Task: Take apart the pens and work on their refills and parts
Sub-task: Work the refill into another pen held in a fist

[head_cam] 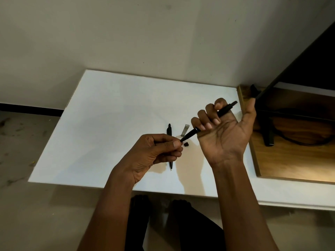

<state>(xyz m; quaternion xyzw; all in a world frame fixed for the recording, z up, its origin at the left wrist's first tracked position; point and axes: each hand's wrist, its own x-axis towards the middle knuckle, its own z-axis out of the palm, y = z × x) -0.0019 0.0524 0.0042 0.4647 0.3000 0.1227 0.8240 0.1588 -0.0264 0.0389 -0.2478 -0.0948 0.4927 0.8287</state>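
Note:
My right hand (223, 131) grips a black pen (192, 133) by its barrel, palm toward me, thumb stretched out. The pen slants from upper right down to lower left above the white board (108, 115). My left hand (159, 151) pinches the pen's lower tip between thumb and fingers. A second black pen (169, 131) lies on the board, partly hidden behind my left hand. Beside it lie a small grey clear tube (185, 130) and a tiny dark piece (186, 144).
A wooden surface (290, 160) adjoins the board on the right, with a black stand leg (268, 136) and a cable on it. A pale wall rises behind. The floor lies to the left and below, where my feet show.

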